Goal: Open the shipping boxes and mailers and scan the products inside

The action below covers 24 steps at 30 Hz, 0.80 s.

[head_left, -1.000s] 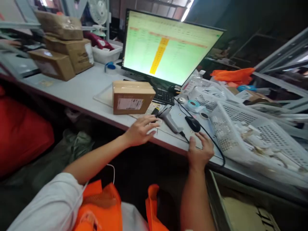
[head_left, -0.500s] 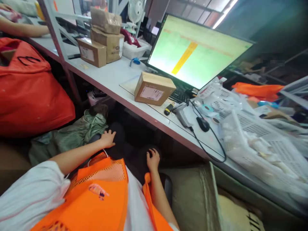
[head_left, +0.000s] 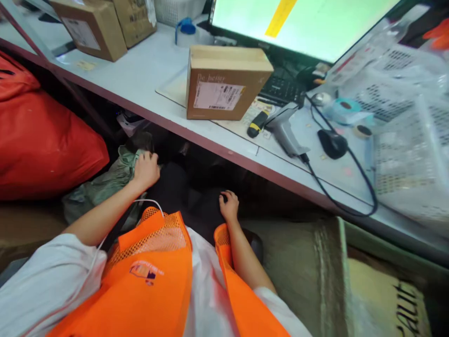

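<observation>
My left hand (head_left: 146, 171) is at the outer side of my dark-clad left knee, close to a crumpled green sack (head_left: 121, 173). Its fingers are loosely bent and point away from me, with nothing visible in them. On my right thigh lies my right hand (head_left: 229, 206), fingers slightly curled and apart, holding nothing. Beyond both hands, a cardboard box (head_left: 228, 84) with a white label stands near the edge of the desk (head_left: 154, 110). Right of the box are a yellow-and-black box cutter (head_left: 257, 124) and a grey barcode scanner (head_left: 286, 131).
A black mouse (head_left: 332, 143), a keyboard (head_left: 280, 89) and a monitor (head_left: 315, 28) are on the desk. White plastic baskets (head_left: 389, 159) occupy its right end, more boxes (head_left: 91, 32) its left. A large red bag (head_left: 49, 140) bulges at my left; an open sack (head_left: 298, 262) is at my right.
The view has tilted down and come nearer the desk. My left hand has shifted from the top of my knee to its outer side, fingers less spread. My right hand stays on my thigh.
</observation>
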Each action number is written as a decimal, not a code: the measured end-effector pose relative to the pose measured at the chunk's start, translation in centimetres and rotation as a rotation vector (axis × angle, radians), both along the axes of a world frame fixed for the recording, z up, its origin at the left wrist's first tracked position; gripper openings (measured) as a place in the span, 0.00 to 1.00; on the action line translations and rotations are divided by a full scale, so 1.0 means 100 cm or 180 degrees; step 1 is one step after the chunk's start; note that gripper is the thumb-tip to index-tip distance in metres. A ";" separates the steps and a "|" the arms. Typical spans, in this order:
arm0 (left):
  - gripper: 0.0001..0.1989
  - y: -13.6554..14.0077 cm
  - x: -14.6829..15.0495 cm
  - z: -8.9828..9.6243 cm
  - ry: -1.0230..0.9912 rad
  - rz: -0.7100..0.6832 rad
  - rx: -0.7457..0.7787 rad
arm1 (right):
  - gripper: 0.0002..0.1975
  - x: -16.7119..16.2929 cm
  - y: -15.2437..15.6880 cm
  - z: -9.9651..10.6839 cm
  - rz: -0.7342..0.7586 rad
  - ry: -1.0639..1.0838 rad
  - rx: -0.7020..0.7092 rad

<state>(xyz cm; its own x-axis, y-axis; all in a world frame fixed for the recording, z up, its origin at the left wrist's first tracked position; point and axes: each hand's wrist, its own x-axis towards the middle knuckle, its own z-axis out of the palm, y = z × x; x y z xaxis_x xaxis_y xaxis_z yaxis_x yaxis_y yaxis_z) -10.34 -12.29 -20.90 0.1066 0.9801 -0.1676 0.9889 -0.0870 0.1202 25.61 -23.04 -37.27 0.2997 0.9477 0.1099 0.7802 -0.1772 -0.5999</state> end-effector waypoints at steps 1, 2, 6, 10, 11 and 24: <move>0.26 0.005 -0.001 0.001 -0.0010 -0.0041 -0.0001 | 0.15 0.000 0.001 -0.001 -0.0022 0.0031 0.0002; 0.27 0.011 -0.001 -0.001 -0.0032 -0.0136 -0.0245 | 0.15 0.000 0.002 -0.001 -0.0038 0.0058 0.0006; 0.38 0.027 -0.002 -0.026 -0.0069 -0.0528 -0.1831 | 0.15 -0.003 0.001 -0.001 -0.0069 0.0128 0.0043; 0.44 0.038 -0.011 -0.046 -0.0188 -0.0621 -0.2344 | 0.16 -0.005 -0.001 0.002 -0.0073 0.0156 0.0070; 0.44 0.042 -0.014 -0.046 -0.0208 -0.0634 -0.2381 | 0.16 -0.005 -0.001 0.003 -0.0072 0.0163 0.0075; 0.34 0.050 -0.025 -0.050 -0.0211 -0.0738 -0.1841 | 0.15 -0.011 0.010 0.002 0.0095 0.0326 0.0246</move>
<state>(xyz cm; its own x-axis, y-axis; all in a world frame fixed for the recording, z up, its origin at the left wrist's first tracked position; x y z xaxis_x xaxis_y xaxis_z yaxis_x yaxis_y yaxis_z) -12.88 -7.28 -25.89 0.3339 0.6830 -0.6497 0.9410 -0.2008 0.2725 24.53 -22.02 -37.07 0.2851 0.9462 0.1532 0.7183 -0.1051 -0.6878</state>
